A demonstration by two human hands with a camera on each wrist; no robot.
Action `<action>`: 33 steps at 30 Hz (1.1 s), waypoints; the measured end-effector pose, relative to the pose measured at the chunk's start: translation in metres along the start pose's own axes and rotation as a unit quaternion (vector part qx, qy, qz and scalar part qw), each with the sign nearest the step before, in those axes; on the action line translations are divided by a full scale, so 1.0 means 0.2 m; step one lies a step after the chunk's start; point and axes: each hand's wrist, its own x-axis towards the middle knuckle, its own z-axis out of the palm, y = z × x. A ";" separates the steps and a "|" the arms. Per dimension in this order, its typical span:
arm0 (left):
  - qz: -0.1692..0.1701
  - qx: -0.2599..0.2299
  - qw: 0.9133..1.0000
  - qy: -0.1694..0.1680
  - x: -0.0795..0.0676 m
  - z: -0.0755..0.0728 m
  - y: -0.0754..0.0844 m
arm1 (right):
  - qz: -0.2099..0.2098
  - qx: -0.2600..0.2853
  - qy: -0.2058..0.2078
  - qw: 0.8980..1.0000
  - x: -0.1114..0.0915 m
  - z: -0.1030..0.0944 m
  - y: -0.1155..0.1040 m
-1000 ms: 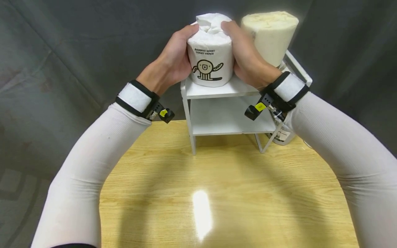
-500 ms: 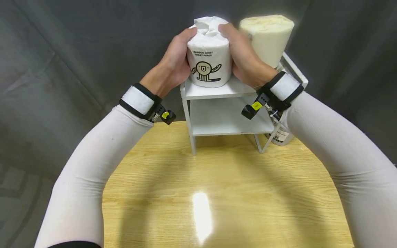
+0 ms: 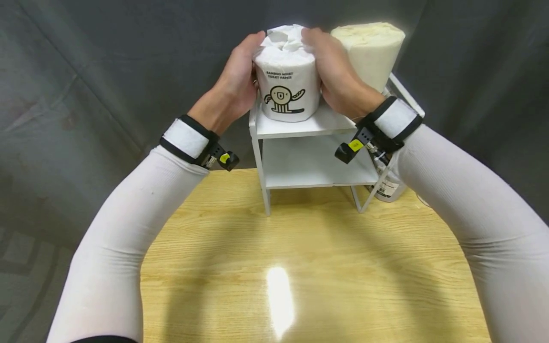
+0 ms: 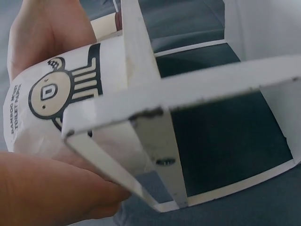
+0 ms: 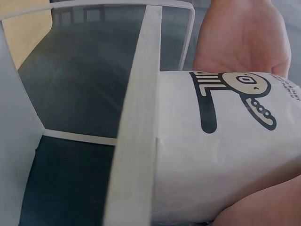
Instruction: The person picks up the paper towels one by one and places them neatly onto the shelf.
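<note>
A white paper-wrapped toilet paper roll (image 3: pixel 286 85) with a cartoon figure stands upright on the top shelf of a small white rack (image 3: pixel 300 126). My left hand (image 3: pixel 233 85) is beside its left side, the thumb off the wrapper's top and the fingers mostly hidden. Across from it, my right hand (image 3: pixel 340 76) holds the roll's right side, with a blurred thumb by the twisted top. In the left wrist view, the roll (image 4: pixel 51 108) lies between the two hands. The right wrist view shows the palm of the left hand (image 5: pixel 242 37) beyond the roll (image 5: pixel 211 160).
A cream-coloured roll (image 3: pixel 371 55) stands at the back right, partly behind my right hand. Beside the rack's right leg sits a clear labelled container (image 3: pixel 389 188). The wooden table (image 3: pixel 240 267) extends in front, and a dark cloth (image 3: pixel 128 62) hangs behind.
The left hand has loosened and shifted slightly left, its thumb coming off the roll's top. The roll keeps its place on the shelf. The right hand has barely moved.
</note>
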 end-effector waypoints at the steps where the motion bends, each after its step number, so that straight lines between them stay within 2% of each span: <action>1: 0.000 -0.001 1.000 0.006 0.00 0.00 0.00 | -0.006 -0.004 0.002 1.000 0.00 0.00 0.00; 6: -0.006 -0.014 0.999 0.040 -0.01 -0.02 0.01 | -0.030 -0.033 0.009 0.999 0.00 -0.01 -0.03; 13: -0.001 0.023 0.997 0.072 -0.04 -0.05 0.02 | -0.042 -0.072 0.008 0.996 -0.02 -0.03 -0.07; 16: 0.004 0.023 0.996 0.085 -0.06 -0.07 0.04 | -0.037 -0.090 0.009 0.995 -0.03 -0.03 -0.10; 22: 0.018 0.026 0.996 0.087 -0.10 -0.10 0.04 | -0.032 -0.186 0.014 0.982 -0.06 -0.04 -0.16; 25: 0.026 0.037 0.996 0.083 -0.11 -0.10 0.03 | -0.044 -0.209 0.016 0.977 -0.07 -0.04 -0.18; 33: 0.057 0.063 0.993 0.081 -0.16 -0.12 0.02 | -0.099 -0.189 -0.022 0.977 -0.11 -0.05 -0.23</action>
